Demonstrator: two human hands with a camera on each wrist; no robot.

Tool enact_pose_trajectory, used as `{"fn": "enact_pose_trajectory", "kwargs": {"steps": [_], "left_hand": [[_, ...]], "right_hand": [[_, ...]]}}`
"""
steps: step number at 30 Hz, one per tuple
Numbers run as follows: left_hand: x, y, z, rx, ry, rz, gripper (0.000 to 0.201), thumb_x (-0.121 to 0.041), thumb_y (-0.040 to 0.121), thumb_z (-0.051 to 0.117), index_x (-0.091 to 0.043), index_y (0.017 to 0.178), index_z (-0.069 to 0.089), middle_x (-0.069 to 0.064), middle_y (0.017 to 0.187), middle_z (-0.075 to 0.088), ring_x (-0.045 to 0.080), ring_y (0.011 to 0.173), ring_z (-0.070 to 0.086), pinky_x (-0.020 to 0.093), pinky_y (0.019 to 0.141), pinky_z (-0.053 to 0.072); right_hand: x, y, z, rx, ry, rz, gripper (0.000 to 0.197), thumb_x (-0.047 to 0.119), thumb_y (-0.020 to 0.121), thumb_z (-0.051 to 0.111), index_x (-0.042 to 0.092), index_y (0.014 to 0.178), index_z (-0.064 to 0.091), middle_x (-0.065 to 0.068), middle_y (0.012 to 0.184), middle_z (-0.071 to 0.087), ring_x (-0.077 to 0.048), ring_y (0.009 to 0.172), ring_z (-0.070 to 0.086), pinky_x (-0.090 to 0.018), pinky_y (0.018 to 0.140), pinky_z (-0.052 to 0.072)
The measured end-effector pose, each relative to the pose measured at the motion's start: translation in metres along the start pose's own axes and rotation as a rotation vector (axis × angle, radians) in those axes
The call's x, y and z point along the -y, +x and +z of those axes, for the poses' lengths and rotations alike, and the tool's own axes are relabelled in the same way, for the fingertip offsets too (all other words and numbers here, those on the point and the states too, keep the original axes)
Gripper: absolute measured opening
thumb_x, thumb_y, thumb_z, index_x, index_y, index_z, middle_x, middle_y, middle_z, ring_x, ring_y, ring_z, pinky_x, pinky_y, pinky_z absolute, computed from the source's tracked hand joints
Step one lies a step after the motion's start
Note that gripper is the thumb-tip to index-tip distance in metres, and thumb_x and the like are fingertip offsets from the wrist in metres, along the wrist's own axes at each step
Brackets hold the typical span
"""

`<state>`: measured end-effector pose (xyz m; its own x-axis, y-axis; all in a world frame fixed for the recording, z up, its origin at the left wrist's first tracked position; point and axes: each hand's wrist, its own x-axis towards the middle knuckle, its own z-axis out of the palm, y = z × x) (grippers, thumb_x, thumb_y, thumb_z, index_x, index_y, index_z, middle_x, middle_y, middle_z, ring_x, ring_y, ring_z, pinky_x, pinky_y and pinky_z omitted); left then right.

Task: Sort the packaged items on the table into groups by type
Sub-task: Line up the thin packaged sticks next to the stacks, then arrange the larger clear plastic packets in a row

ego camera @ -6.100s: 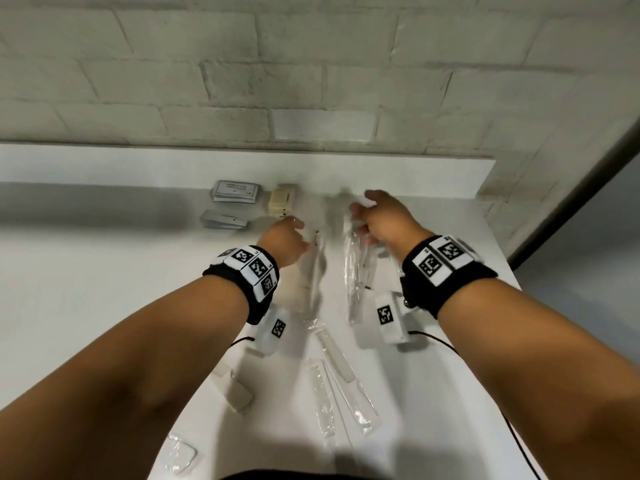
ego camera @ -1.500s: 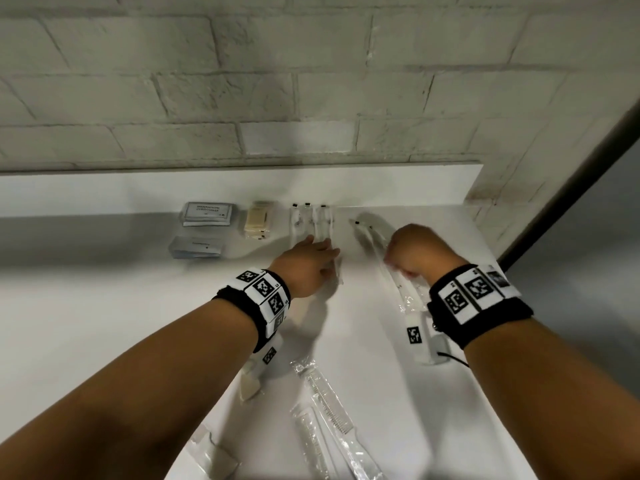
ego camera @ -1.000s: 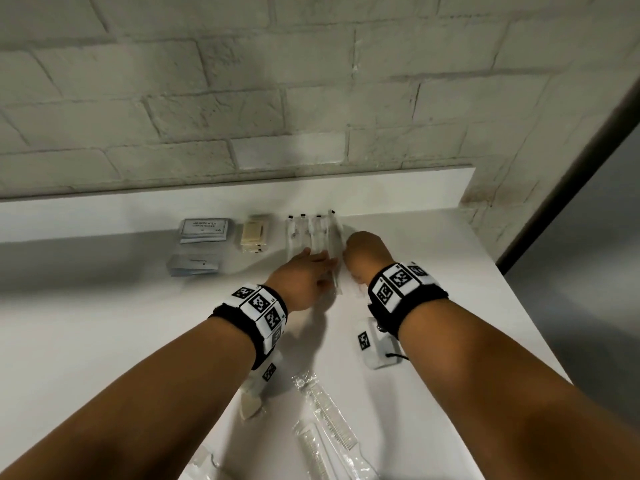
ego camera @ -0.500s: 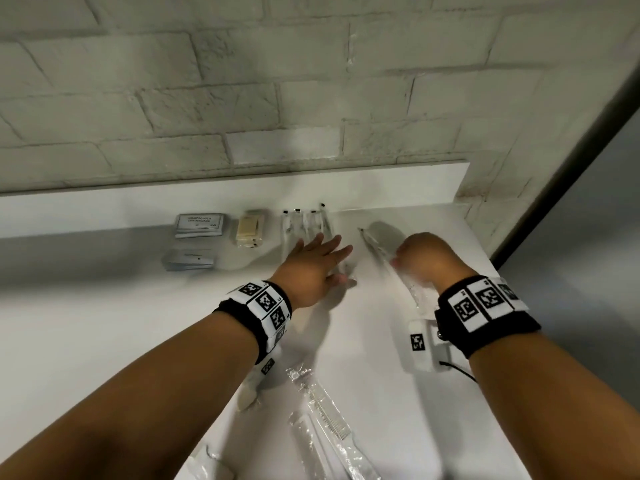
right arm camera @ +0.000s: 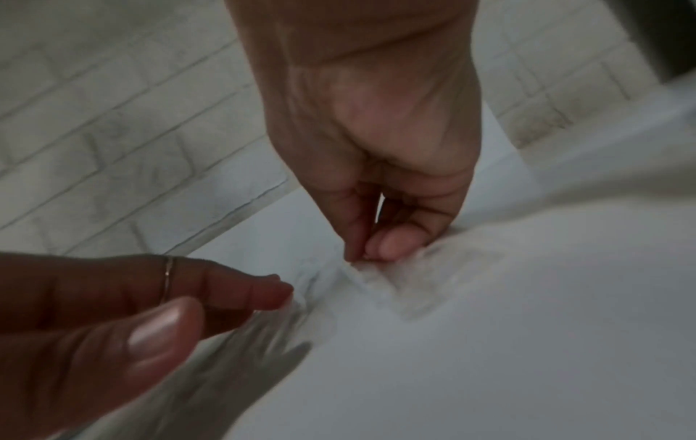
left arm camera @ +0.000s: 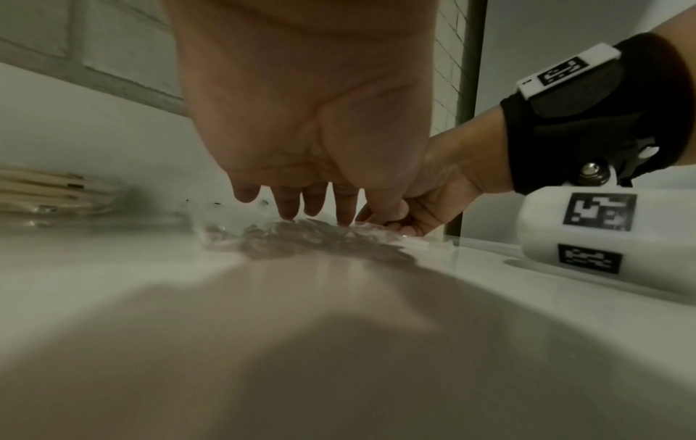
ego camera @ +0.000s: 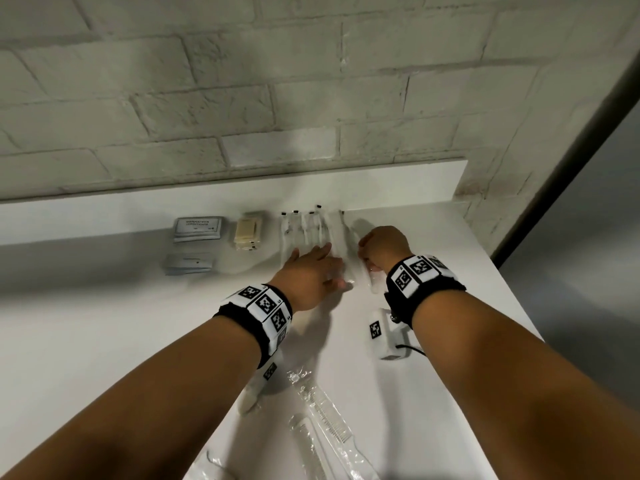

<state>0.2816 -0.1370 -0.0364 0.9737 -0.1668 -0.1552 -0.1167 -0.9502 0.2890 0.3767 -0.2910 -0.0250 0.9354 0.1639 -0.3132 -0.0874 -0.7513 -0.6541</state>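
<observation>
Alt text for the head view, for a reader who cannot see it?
Left hand presses flat on a row of clear-wrapped toothbrushes at the back of a white table, while the right hand pinches another wrapper beside it. Sachets lie left, wrapped combs nearer.

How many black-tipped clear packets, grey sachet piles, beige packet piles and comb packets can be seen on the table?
Black-tipped clear packets: 5
Grey sachet piles: 2
Beige packet piles: 1
Comb packets: 2
Total: 10
</observation>
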Motion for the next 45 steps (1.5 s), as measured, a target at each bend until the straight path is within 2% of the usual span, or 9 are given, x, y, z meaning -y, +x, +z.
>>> {"fn": "enact_pose_trajectory", "kwargs": {"steps": [3, 11, 16, 22, 27, 34, 38, 41, 45], "left_hand": [[0.002, 0.001, 0.002, -0.017, -0.025, 0.015, 0.05, -0.055, 0.091, 0.049, -0.025, 0.13, 0.051, 0.008, 0.156, 0.026, 0.017, 0.148, 0.014, 0.051, 0.116, 0.014], [0.006, 0.008, 0.007, 0.011, -0.029, 0.013, 0.047, -0.045, 0.092, 0.05, -0.024, 0.134, 0.046, 0.01, 0.157, 0.025, 0.02, 0.148, 0.013, 0.053, 0.116, 0.015], [0.002, 0.002, -0.003, -0.062, 0.05, -0.005, 0.062, -0.044, 0.093, 0.052, -0.018, 0.146, 0.035, 0.011, 0.159, 0.017, 0.025, 0.147, 0.017, 0.048, 0.117, 0.02], [0.001, -0.041, -0.03, -0.155, -0.07, -0.043, 0.057, -0.038, 0.094, 0.052, -0.02, 0.146, 0.035, 0.007, 0.158, 0.023, 0.023, 0.145, 0.024, 0.037, 0.118, 0.023], [0.003, -0.108, -0.038, -0.021, -0.075, -0.219, 0.046, -0.039, 0.094, 0.052, -0.028, 0.137, 0.046, -0.002, 0.141, 0.047, 0.018, 0.127, 0.047, 0.031, 0.104, 0.036], [0.022, -0.194, -0.014, 0.391, 0.193, -0.409, 0.073, -0.009, 0.081, 0.06, -0.029, 0.145, 0.033, -0.002, 0.149, 0.032, 0.023, 0.133, 0.04, 0.037, 0.108, 0.037], [0.015, -0.216, 0.003, 0.162, 0.2, -0.432, 0.06, -0.006, 0.086, 0.052, -0.03, 0.14, 0.041, 0.002, 0.14, 0.04, 0.028, 0.121, 0.051, 0.037, 0.099, 0.045], [0.005, -0.222, 0.007, 0.015, 0.241, -0.471, 0.035, -0.021, 0.087, 0.061, -0.026, 0.122, 0.054, 0.004, 0.123, 0.051, 0.03, 0.106, 0.055, 0.037, 0.085, 0.046], [0.002, -0.219, 0.005, 0.04, 0.417, -0.493, 0.036, -0.037, 0.084, 0.064, -0.024, 0.116, 0.055, 0.002, 0.12, 0.056, 0.028, 0.115, 0.047, 0.038, 0.094, 0.037]], "right_hand": [[0.002, 0.001, 0.006, 0.015, 0.094, -0.019, 0.024, 0.008, 0.084, 0.062, 0.011, 0.106, 0.072, -0.01, 0.113, 0.07, -0.026, 0.107, 0.065, -0.037, 0.094, 0.053], [0.001, 0.002, 0.019, 0.045, 0.198, -0.054, 0.024, 0.0, 0.075, 0.07, 0.015, 0.094, 0.073, -0.004, 0.087, 0.068, -0.019, 0.086, 0.066, -0.035, 0.094, 0.053], [-0.008, 0.003, 0.012, 0.037, 0.331, -0.051, 0.03, 0.013, 0.079, 0.073, 0.015, 0.108, 0.068, -0.009, 0.1, 0.07, -0.028, 0.096, 0.066, -0.04, 0.098, 0.05], [-0.024, -0.031, -0.01, 0.197, 0.37, 0.01, 0.011, 0.01, 0.091, 0.055, 0.012, 0.101, 0.054, -0.007, 0.069, 0.05, -0.017, 0.06, 0.045, -0.025, 0.055, 0.033], [-0.04, -0.087, -0.008, 0.368, 0.016, -0.139, 0.029, 0.028, 0.09, 0.057, 0.014, 0.065, 0.051, -0.007, 0.063, 0.045, -0.026, 0.066, 0.04, -0.034, 0.062, 0.032], [-0.041, -0.191, 0.022, 0.438, -0.553, -0.231, 0.055, 0.071, 0.077, 0.05, 0.017, 0.083, 0.058, -0.005, 0.092, 0.059, -0.024, 0.082, 0.058, -0.031, 0.071, 0.046], [-0.037, -0.233, 0.047, 0.357, -0.584, -0.253, 0.081, 0.072, 0.066, 0.064, 0.013, 0.12, 0.049, -0.007, 0.118, 0.054, -0.028, 0.107, 0.055, -0.036, 0.083, 0.047], [-0.034, -0.243, 0.06, 0.308, -0.618, -0.237, 0.071, 0.054, 0.072, 0.072, 0.01, 0.122, 0.048, -0.01, 0.12, 0.055, -0.03, 0.11, 0.055, -0.04, 0.091, 0.048], [-0.04, -0.241, 0.058, 0.352, -0.674, -0.254, 0.049, 0.04, 0.079, 0.072, 0.005, 0.11, 0.057, -0.012, 0.111, 0.064, -0.027, 0.09, 0.06, -0.029, 0.072, 0.045]]}}
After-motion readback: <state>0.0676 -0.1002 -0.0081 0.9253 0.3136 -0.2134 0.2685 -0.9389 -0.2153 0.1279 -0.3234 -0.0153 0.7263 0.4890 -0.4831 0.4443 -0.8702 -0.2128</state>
